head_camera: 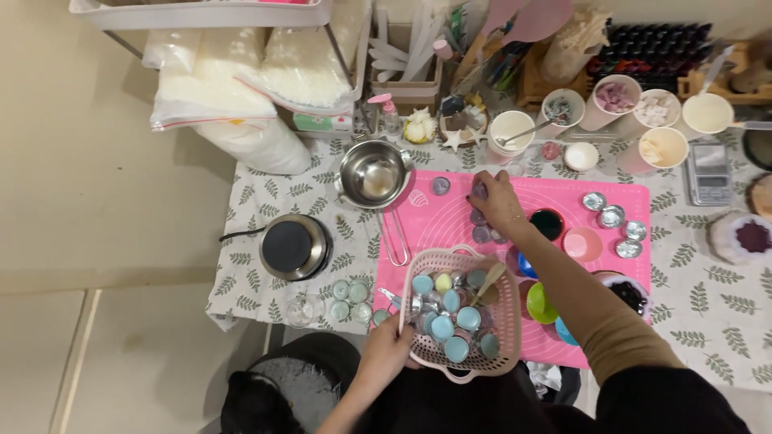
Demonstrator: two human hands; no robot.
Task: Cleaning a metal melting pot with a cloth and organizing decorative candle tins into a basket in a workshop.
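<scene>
My left hand (388, 351) grips the near left rim of a pink perforated basket (500, 331) filled with several small round tins in blue, yellow and silver and a wooden stick. My right hand (494, 198) reaches across the pink silicone mat (450, 221) and its fingers close on a small purple round tin (479, 191) at the mat's far edge. Two more purple tins (481, 234) lie just below that hand, and another purple tin (440, 186) sits to its left.
A steel pouring pot (372, 174) and a round hot plate (293, 245) stand left of the mat. Paper cups (664, 148) with wax pieces, a pocket scale (710, 173), silver tins (611, 216), coloured bowls (540, 305) and bags of white flakes (217, 96) surround the work area.
</scene>
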